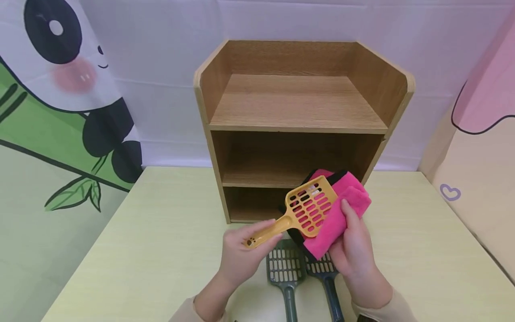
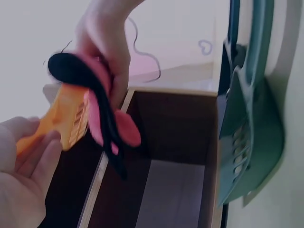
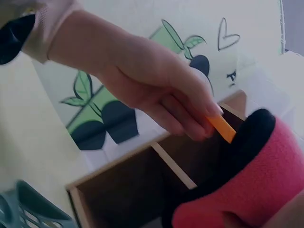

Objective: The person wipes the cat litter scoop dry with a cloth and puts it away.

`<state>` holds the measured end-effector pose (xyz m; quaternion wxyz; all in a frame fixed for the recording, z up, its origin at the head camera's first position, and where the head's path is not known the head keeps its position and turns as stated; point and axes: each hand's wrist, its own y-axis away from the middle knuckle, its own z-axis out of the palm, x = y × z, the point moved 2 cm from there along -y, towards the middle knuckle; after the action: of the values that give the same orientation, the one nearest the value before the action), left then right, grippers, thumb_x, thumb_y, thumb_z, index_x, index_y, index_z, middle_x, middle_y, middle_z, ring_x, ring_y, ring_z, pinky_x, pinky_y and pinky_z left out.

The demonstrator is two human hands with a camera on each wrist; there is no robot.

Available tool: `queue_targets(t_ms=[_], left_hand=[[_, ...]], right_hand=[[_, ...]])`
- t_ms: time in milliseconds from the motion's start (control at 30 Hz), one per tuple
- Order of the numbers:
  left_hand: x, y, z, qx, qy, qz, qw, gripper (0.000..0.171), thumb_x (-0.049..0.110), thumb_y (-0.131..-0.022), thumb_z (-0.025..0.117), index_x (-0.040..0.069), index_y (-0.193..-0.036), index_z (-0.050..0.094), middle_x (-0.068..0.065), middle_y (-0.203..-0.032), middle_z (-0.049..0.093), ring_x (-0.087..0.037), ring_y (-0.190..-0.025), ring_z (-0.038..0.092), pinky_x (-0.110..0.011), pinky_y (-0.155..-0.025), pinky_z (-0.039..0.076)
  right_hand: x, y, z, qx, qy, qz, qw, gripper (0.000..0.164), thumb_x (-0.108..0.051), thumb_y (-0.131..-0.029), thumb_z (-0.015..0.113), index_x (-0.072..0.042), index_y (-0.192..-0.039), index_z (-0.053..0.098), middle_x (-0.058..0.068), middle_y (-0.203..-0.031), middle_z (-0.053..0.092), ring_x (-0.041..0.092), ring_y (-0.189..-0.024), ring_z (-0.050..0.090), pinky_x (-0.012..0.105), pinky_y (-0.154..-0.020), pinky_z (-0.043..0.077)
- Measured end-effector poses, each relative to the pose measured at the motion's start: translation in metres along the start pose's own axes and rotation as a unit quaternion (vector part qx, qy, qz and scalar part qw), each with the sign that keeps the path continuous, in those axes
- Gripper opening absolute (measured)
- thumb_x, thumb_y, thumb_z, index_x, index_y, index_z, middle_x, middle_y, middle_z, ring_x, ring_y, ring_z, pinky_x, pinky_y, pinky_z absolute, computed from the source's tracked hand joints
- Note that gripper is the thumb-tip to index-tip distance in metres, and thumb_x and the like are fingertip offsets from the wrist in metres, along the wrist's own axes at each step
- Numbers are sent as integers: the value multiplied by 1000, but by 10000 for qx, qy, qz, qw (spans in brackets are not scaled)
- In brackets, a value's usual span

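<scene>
A yellow-orange litter scoop (image 1: pixel 297 201) with a slotted head is held up in front of the shelf. My left hand (image 1: pixel 247 252) grips its handle, which bears a dark paw mark. A folded pink cloth (image 1: pixel 342 210) with black edging is in my right hand (image 1: pixel 356 257), thumb pressed over its fold. The cloth lies behind and along the right side of the scoop's head. In the left wrist view the cloth (image 2: pixel 102 104) wraps at the scoop's far edge. Below the hands, a grey-green litter scoop (image 1: pixel 285 268) and a dark blue-grey litter scoop (image 1: pixel 327 281) lie side by side on the table.
A wooden shelf (image 1: pixel 297 129) with an open top and two lower compartments stands at the table's back, behind the hands. The pale table (image 1: pixel 169 250) extends to both sides. A printed cloth backdrop (image 1: pixel 169 67) hangs behind.
</scene>
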<state>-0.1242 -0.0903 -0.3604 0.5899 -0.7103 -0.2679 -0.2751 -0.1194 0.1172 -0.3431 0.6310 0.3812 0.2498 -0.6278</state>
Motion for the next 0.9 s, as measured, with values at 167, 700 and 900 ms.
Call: queue_targets(t_ms=[167,700,900], left_hand=[[-3,-4,-11,-347,497,-701,9957,24,-6,-76,73,-10,-99,69,-26,-92,70,-8,-71,68,-29,-56,57],[-19,-10,-27,-956,328,-2063,9732,30,5,-75,78,-2,-103,71,-20,-98,71,-8,-70,61,-22,-56,54],[-24,-11,-26,-914,341,-2049,9739,30,3,-73,79,-3,-101,71,-20,-96,71,-7,-69,61,-22,-56,53]], right_hand=[[-16,-3,-11,-1700,-518,-209,9839,44,-44,-102,26,-26,-142,15,-2,-138,34,13,-130,38,28,-99,47],[3,-7,-14,-3980,-3106,1984,8401,49,-46,-99,27,-15,-137,38,9,-137,45,23,-132,42,33,-110,36],[10,-8,-9,-4282,-3035,1709,8339,46,-37,-96,39,-14,-135,37,9,-134,47,21,-128,45,31,-107,40]])
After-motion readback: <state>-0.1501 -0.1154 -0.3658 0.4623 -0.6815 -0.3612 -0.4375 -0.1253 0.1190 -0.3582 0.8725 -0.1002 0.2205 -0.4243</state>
